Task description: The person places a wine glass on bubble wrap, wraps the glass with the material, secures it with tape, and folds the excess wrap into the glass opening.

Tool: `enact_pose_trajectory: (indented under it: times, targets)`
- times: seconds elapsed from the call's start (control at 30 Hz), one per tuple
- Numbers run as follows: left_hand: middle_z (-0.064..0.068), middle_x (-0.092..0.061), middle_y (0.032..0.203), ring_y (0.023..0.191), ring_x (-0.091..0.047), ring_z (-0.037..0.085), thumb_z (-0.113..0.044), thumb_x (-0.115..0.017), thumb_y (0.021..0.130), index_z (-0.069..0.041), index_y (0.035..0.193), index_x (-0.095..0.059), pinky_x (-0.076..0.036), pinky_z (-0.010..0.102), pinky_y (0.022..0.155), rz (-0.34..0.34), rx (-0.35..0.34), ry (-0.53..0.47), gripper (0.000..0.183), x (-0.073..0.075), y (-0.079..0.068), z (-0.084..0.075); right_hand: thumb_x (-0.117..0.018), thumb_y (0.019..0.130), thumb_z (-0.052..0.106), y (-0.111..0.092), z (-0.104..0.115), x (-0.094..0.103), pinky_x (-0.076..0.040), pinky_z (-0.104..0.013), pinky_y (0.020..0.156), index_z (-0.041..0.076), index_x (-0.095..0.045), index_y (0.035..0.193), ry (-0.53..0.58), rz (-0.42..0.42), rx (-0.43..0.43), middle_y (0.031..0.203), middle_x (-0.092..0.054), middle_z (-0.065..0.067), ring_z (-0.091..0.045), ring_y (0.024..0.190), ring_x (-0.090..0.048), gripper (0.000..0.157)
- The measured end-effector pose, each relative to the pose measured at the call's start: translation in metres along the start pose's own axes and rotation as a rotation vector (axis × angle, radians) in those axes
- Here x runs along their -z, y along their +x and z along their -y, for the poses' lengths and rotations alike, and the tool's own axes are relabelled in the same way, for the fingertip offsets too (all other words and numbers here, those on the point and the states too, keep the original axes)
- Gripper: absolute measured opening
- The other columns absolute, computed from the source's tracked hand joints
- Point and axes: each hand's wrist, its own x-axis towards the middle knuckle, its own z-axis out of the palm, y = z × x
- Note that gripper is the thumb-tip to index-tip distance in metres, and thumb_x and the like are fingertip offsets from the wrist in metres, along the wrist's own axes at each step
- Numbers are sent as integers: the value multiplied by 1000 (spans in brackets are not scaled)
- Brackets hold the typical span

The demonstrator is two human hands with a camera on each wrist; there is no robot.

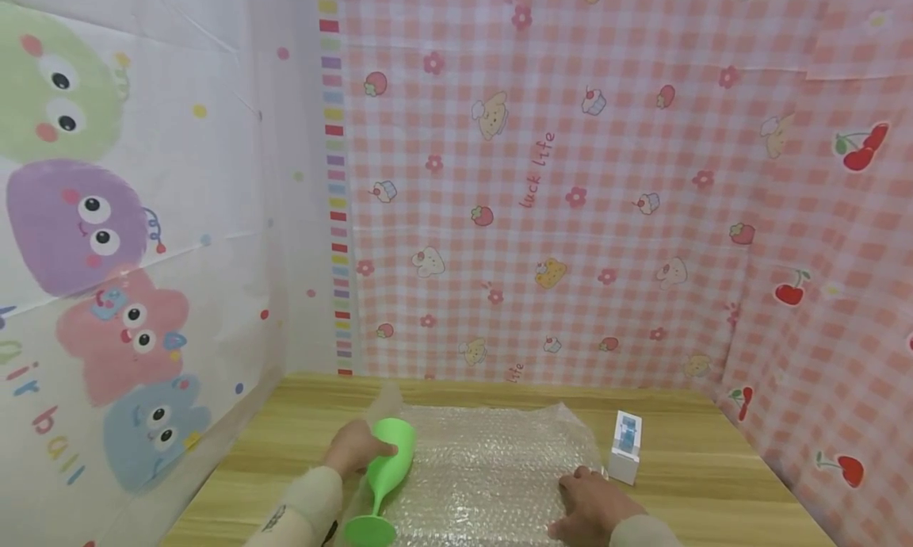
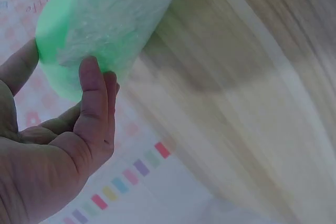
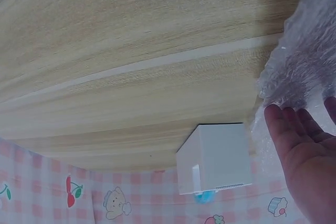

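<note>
Green cup (image 1: 391, 469) gripped by left hand (image 1: 357, 447), foot nearest, along left side of bubble wrap (image 1: 492, 468); opposite side touched by right hand (image 1: 596, 505), fingers extended.

The goblet (image 1: 389, 471) looks smooth plastic, the bubble wrap (image 1: 492, 460) glossy.

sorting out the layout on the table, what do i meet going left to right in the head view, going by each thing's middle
Left hand → green goblet → bubble wrap → right hand → white box.
</note>
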Motion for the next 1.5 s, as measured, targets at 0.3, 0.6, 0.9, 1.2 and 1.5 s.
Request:
enact_pose_trajectory:
  times: [0.3,0.6,0.9,1.2,1.5]
  targets:
    - [10,-58,73,57,-53,19,-12,-83,77,11,87,-62,-51,29,52,-45,-94,122,33,-9,-3,-17,-83,69,46,0,3,-1,-51,-53,84,10,-65,99,-68,-42,48,94,-56,-6,-29,89,-56,51]
    - [28,-62,98,76,-61,29,-22,-87,74,7,81,-65,-57,46,74,-95,-193,336,37,-27,2,-21,-84,63,51,2,8,1,-48,-55,82,13,-65,82,-187,-98,55,90,-55,-8,-32,88,-54,46]
    - [22,-60,92,77,-61,29,-24,-88,73,11,94,-67,-57,45,73,-97,-195,386,46,-29,4,-23,-77,59,45,3,12,3,-46,-57,80,14,-61,74,-237,-92,52,87,-54,-8,-34,86,-55,38]
    - [27,-59,97,77,-62,32,-24,-87,73,14,94,-66,-58,46,74,-105,-199,388,48,-31,0,-27,-75,59,38,9,16,4,-47,-58,73,15,-60,81,-215,-85,99,85,-55,-7,-33,82,-56,35]
    - [24,-59,95,76,-61,32,-31,-88,70,13,99,-66,-57,46,68,-156,-151,419,57,-35,4,-23,-69,84,27,34,64,-4,-46,-62,94,-1,-58,131,-66,-102,295,128,-58,-19,-42,117,-55,56]
